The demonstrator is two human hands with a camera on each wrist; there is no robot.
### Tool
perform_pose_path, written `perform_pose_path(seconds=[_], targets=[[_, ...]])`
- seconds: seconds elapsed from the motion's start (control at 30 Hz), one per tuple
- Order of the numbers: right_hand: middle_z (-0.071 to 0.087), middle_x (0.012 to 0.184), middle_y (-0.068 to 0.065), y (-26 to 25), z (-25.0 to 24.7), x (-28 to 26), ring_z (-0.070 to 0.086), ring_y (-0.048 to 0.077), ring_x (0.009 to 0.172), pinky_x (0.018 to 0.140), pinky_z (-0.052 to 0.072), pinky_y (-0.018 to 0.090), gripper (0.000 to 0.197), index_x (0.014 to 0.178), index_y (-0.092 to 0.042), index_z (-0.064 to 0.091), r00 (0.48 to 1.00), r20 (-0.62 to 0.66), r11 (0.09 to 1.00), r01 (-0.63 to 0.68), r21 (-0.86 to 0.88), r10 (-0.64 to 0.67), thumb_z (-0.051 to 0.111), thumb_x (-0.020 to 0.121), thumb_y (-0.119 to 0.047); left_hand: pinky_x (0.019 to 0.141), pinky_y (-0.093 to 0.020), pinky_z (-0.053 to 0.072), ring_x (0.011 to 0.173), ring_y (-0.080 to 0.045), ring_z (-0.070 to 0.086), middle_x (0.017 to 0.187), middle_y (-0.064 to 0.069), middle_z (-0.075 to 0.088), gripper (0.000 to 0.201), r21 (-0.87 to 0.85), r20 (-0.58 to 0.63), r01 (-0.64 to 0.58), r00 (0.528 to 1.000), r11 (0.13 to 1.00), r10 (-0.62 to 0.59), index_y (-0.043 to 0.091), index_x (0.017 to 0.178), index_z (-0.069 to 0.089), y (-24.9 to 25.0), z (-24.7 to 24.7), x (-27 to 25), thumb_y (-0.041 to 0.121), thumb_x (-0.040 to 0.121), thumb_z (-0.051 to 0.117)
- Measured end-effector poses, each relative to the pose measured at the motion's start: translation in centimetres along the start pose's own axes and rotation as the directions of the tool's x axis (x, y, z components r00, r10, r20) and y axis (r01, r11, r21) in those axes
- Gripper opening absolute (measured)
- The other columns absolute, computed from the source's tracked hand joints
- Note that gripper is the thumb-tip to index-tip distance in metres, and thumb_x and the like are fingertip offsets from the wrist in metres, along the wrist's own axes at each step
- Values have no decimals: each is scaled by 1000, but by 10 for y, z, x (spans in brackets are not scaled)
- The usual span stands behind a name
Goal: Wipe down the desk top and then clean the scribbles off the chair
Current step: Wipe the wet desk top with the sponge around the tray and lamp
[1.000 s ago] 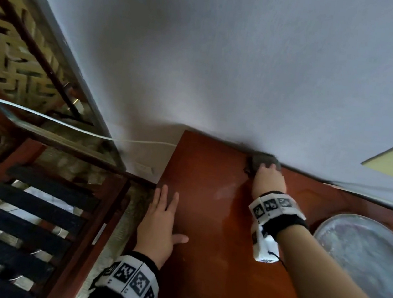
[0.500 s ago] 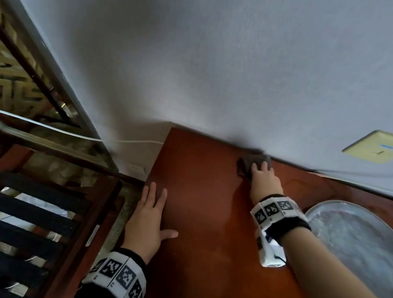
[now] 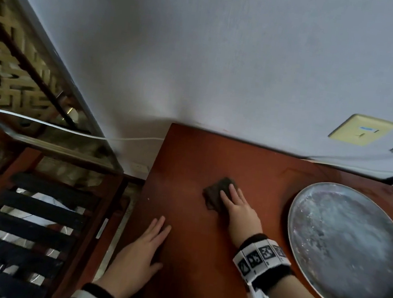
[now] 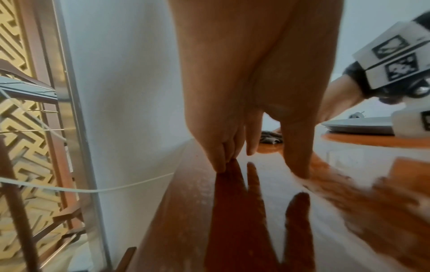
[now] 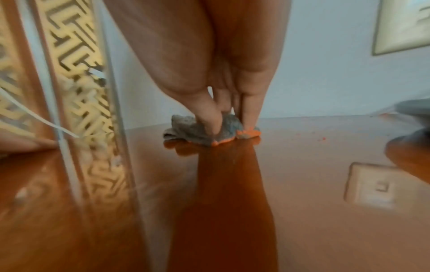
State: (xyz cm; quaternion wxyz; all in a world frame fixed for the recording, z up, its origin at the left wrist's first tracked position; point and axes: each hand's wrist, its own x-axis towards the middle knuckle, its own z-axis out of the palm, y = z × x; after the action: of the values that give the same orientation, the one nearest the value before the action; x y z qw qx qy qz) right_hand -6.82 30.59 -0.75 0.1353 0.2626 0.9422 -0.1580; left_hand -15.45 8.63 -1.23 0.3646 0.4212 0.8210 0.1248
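The glossy red-brown desk top (image 3: 199,274) fills the lower middle of the head view. My right hand (image 3: 232,197) lies on a dark grey cloth (image 3: 216,192) in the middle of the desk, its fingers straight and pressing down. In the right wrist view the fingertips (image 5: 250,117) push into the bunched cloth (image 5: 186,130). My left hand (image 3: 153,240) rests flat with straight fingers near the desk's left edge; its fingers (image 4: 218,162) touch the wood. The wooden chair (image 3: 39,215) with black slats stands to the left of the desk. No scribbles show on it.
A large round metal tray (image 3: 347,251) sits on the desk's right side, close to my right forearm. The white wall runs along the desk's back edge, with a yellow socket plate (image 3: 360,129). A white cable (image 3: 68,129) hangs across the gap at left.
My right hand has dragged the cloth from the back edge by the wall toward me, to the middle of the desk. The left hand stays flat near the left edge.
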Motion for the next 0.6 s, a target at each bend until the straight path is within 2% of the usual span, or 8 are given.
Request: perform_pose_path(seconds=[0.07,0.17,0.2,0.23,0.3,0.33,0.47,0.6], targets=[[-4,158,2,-16,8,-9,0,22,146,110,28,34,64,150,-22,16,1000,12,999,-15,41,15,31,94,5,106,-9,14,139,2,-7,154,15,-15,89,-65,-30,31,999,997,-33,28,149,-9,1,4,-8,19,91,58],[48,140,6,-53,45,-53,46,25,129,86,50,23,53,123,-24,62,968,55,969,245,23,-246,33,81,-10,104,-21,36,139,-11,30,156,12,-14,103,-131,-62,97,992,987,-106,24,142,-25,-1,8,-22,17,88,62],[56,133,2,-64,49,-73,52,21,124,81,52,20,56,115,-29,67,943,97,948,318,26,-319,28,77,-17,101,-21,39,137,-12,34,156,10,-16,105,-131,-69,113,990,985,-123,22,138,-30,-2,8,-27,15,87,62],[48,140,1,-69,56,-87,44,21,131,86,50,21,58,123,-28,62,912,131,921,387,43,-389,24,80,-20,99,-19,39,136,-12,34,155,9,-17,106,-129,-76,124,988,984,-134,21,137,-31,-3,8,-32,13,87,61],[10,157,0,-67,54,-92,6,18,145,106,35,30,53,145,-24,33,843,241,872,488,34,-480,24,93,-15,99,-16,36,138,-12,31,154,10,-21,106,-141,-77,132,987,981,-144,21,140,-29,-6,10,-42,12,86,62],[-1,158,-1,-63,47,-85,-2,16,145,110,29,32,54,148,-24,25,866,243,898,435,68,-438,29,96,-9,99,-16,36,138,-12,31,151,13,-24,106,-147,-74,130,987,980,-142,22,140,-29,-9,11,-47,12,86,62],[-4,158,-2,-42,21,-12,-1,16,146,113,27,35,66,149,-27,17,980,79,984,178,32,-180,30,93,6,94,-9,34,140,-10,26,140,21,-28,105,-166,-60,161,983,973,-173,26,144,-26,-11,10,-58,16,88,63],[2,158,0,-47,0,59,4,21,146,114,23,40,69,149,-27,20,995,52,996,83,33,-85,33,89,6,91,-2,20,142,-5,15,139,23,-26,107,-181,-121,165,975,970,-188,27,142,-27,-25,13,-68,19,87,64]])
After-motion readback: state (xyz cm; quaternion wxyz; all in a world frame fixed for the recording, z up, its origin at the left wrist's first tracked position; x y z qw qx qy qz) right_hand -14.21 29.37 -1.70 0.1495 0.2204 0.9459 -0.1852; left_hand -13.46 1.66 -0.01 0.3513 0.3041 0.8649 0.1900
